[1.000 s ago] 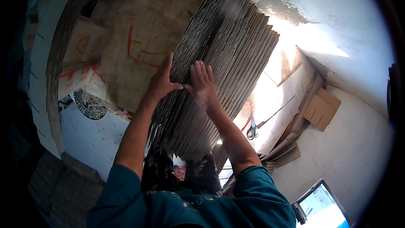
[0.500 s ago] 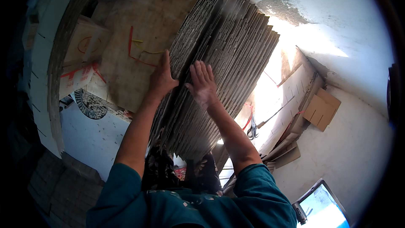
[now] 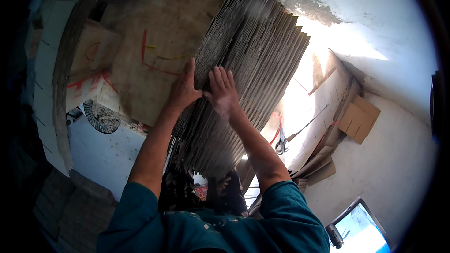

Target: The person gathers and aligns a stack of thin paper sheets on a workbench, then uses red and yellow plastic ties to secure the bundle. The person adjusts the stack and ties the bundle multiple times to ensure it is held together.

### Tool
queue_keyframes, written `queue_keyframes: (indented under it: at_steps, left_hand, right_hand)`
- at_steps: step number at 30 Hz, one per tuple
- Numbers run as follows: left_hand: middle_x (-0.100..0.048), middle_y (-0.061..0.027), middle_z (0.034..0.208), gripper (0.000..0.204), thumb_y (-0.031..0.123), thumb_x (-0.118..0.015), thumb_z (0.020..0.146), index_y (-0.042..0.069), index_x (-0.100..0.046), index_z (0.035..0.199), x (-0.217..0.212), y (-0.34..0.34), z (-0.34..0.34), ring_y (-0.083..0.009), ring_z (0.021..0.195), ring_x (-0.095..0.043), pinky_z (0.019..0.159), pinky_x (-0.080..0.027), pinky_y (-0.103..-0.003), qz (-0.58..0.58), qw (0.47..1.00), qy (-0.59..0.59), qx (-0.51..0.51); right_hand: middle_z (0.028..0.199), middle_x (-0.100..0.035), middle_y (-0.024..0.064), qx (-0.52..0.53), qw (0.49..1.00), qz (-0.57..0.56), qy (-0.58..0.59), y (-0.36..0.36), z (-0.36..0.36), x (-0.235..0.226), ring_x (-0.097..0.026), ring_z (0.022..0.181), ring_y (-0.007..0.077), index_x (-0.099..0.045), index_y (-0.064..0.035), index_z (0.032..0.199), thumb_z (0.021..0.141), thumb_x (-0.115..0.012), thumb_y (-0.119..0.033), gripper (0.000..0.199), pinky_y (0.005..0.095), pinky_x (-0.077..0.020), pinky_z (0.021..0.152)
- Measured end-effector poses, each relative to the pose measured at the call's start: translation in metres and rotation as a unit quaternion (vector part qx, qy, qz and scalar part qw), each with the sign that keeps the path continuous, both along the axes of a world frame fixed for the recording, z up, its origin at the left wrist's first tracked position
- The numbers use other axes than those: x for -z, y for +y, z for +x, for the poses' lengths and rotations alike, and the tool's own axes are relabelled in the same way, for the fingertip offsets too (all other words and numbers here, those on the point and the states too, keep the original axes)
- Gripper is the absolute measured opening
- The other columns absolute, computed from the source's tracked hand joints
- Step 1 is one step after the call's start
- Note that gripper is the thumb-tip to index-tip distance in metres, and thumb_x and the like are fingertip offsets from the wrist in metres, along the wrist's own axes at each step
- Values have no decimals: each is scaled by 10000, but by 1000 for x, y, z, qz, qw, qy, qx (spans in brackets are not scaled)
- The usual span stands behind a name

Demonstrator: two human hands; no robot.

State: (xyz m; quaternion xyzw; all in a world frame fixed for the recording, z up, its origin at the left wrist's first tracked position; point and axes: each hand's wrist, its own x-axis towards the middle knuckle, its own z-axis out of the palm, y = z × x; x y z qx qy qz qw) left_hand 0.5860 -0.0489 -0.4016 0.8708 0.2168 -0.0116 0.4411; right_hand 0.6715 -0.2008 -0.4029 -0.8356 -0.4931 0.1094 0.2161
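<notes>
Sheet stack (image 3: 248, 79) stands on edge in front of the person, long axis running from lower left to upper right. Left hand (image 3: 184, 91) flat on the stack's left face, fingers straight. Right hand (image 3: 222, 91) just beside it, fingers spread on the sheet edges — neither hand grips, both equally near

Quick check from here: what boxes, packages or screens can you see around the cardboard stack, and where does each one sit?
Stack of flat cardboard sheets: centre, grey-brown, fanned edges, under both hands.
Flattened carton: left, tan with red markings.
Small cardboard box: right, by the white wall, plain brown, squarish.
Folded cardboard pieces: below that box, brown, leaning.
Screen: lower right corner, dark frame, bright bluish glow.
</notes>
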Motion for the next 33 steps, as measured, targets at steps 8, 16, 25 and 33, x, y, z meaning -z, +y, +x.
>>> queue_keyframes:
  at_steps: [8, 16, 25, 33]
  left_hand:
    - [-179, -235, 1473, 1165, 115, -821, 569, 33, -58, 1446, -2, -4, 1, -339, 1374, -190, 1107, -242, -388, -88, 996, 7, -5]
    - [-177, -248, 1468, 1169, 147, -828, 566, 6, -62, 1438, -1, -4, 2, -352, 1371, -188, 1112, -231, -385, -79, 997, 1, -11]
    - [-206, -314, 1420, 1200, 333, -810, 551, -35, -76, 1426, 5, -25, 8, -466, 1247, -327, 1004, -322, -504, 111, 993, 7, -28]
    - [-184, -284, 1442, 1218, 245, -833, 532, 1, -55, 1437, -16, -22, 10, -452, 1280, -281, 1023, -319, -487, 50, 998, 34, -23]
  right_hand:
    - [1425, -308, 204, -29, 998, 32, 44, -5, 8, -2, -236, 1359, 338, -389, 48, 1316, 803, -625, -198, 615, 480, -181, 1121]
    - [1428, -268, 258, 155, 987, -11, 29, -1, -8, -16, -189, 1370, 367, -341, 71, 1335, 848, -572, -214, 609, 479, -134, 1126]
    - [1405, -322, 248, 140, 985, 50, 84, 18, -8, -8, -207, 1365, 365, -325, 63, 1344, 846, -580, -241, 637, 457, -147, 1129]
    - [1427, -298, 200, 295, 953, -67, 17, -24, -7, -25, -164, 1387, 318, -340, 27, 1339, 814, -611, -242, 649, 466, -67, 1136]
